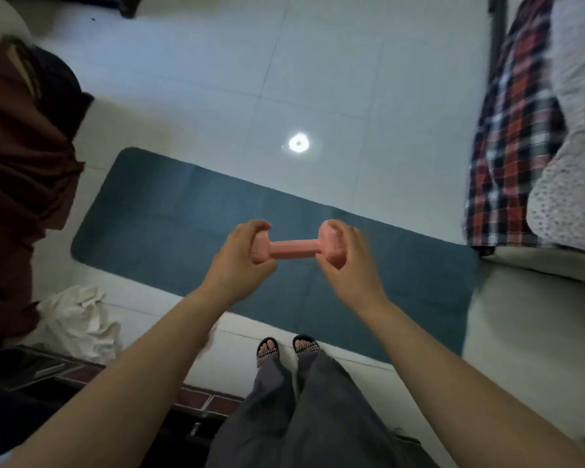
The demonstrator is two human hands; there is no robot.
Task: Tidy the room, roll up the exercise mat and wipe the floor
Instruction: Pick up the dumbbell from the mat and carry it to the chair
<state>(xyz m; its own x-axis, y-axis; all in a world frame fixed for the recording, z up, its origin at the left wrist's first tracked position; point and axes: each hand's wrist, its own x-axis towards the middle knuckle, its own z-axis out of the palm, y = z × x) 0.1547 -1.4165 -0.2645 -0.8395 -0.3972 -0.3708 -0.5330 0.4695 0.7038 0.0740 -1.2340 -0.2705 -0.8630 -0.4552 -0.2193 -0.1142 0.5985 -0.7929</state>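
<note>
You hold a pink dumbbell (289,248) in the middle of the frame, up in the air over the mat. The fingers of your left hand (240,261) curl round one end, and the fingers of your right hand (348,265) curl round the other. It looks hard and smooth, and I think it is heavy for its size, so grip tight and put it down gently on the tile floor (318,79).

The blue exercise mat (169,214) lies flat across the middle of the frame, not yet rolled. It looks soft, bendy and light. Take it by a short end and roll from there.

A crumpled white cloth (81,319) lies at the lower left, near the mat. It may do for wiping. The bed (574,157) at the right is close to the mat's right end, so there is little room there
</note>
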